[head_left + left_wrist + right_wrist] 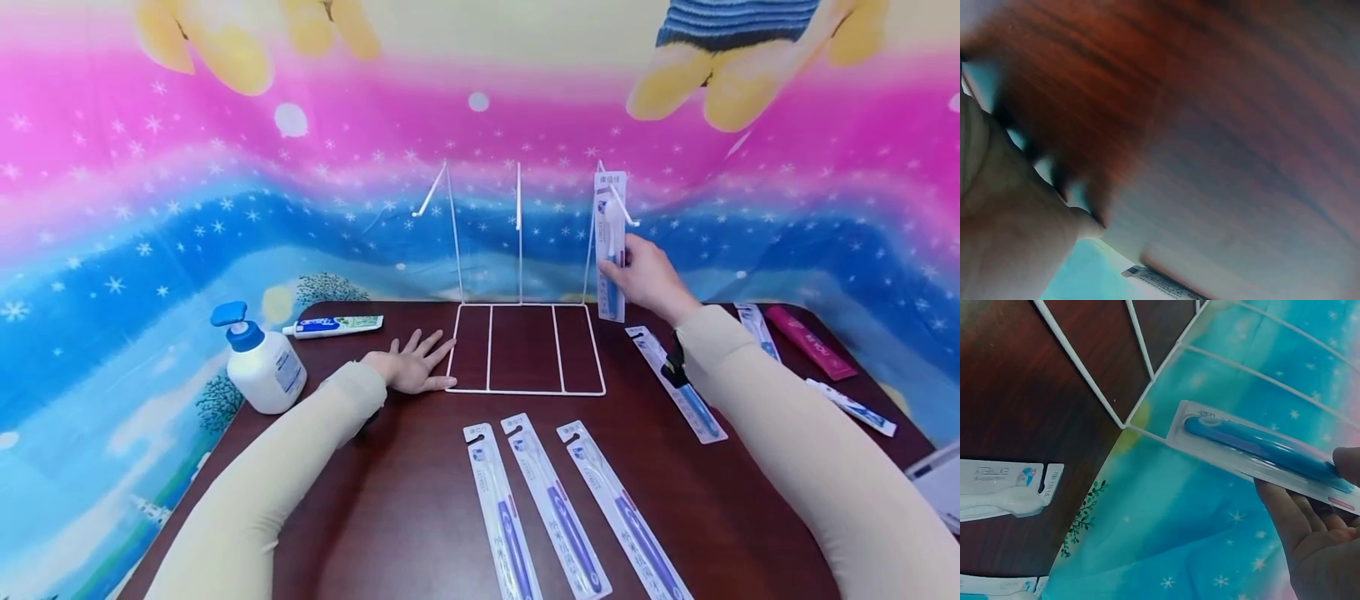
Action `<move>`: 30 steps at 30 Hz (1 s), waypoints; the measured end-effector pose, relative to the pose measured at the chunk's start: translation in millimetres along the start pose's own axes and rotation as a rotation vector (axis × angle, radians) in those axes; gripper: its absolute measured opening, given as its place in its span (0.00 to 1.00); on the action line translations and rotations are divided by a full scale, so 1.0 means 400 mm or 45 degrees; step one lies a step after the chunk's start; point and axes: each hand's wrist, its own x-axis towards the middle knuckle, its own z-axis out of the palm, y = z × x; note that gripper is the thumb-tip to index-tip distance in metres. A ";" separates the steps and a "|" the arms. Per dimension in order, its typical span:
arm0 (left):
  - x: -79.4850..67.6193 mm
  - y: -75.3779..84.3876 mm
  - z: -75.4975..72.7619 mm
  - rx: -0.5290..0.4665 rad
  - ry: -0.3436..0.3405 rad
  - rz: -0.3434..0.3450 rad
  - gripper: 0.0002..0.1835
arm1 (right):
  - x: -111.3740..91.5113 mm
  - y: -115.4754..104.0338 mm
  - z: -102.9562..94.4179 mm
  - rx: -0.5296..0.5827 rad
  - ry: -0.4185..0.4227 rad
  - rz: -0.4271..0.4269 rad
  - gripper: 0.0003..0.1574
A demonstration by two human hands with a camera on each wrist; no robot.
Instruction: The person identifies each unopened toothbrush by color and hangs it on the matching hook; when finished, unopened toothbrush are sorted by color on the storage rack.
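Observation:
My right hand (652, 271) pinches a blue toothbrush in its blister pack (611, 293), held upright at the right hook (624, 207) of a white wire rack (525, 392). The pack's top is level with the hook; whether the hook passes through its hole I cannot tell. In the right wrist view, the thumb and fingers grip the pack (1235, 440) by its edges. My left hand (412, 362) lies with fingers spread on the table, its fingertips at the left side of the rack's base. The left and middle hooks carry nothing.
Three purple packaged toothbrushes (558, 508) lie in front of the rack. At right are a blue packaged toothbrush (697, 408), another pack (757, 329), a red tube (810, 342) and a white tube (851, 407). A pump bottle (266, 371) and toothpaste tube (337, 326) are at left.

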 end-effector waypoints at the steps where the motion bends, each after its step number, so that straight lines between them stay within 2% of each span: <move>1: -0.002 0.001 -0.003 0.003 -0.003 0.001 0.47 | 0.011 0.000 0.001 -0.003 -0.002 -0.003 0.33; 8: -0.008 0.011 -0.007 0.014 -0.009 0.010 0.46 | 0.066 0.005 0.007 0.047 -0.026 0.015 0.34; 13: -0.002 0.002 0.003 -0.016 0.011 0.000 0.46 | 0.093 0.006 0.012 0.036 -0.033 0.036 0.35; 19: 0.000 -0.004 0.004 -0.021 0.012 -0.003 0.46 | 0.104 0.011 0.010 0.108 -0.065 0.081 0.35; 26: -0.014 0.011 -0.012 0.006 -0.022 -0.012 0.46 | 0.113 0.009 0.017 0.172 -0.076 0.091 0.35; 30: 0.001 0.000 0.006 0.022 -0.011 -0.019 0.46 | 0.117 0.009 0.018 0.151 -0.089 0.094 0.36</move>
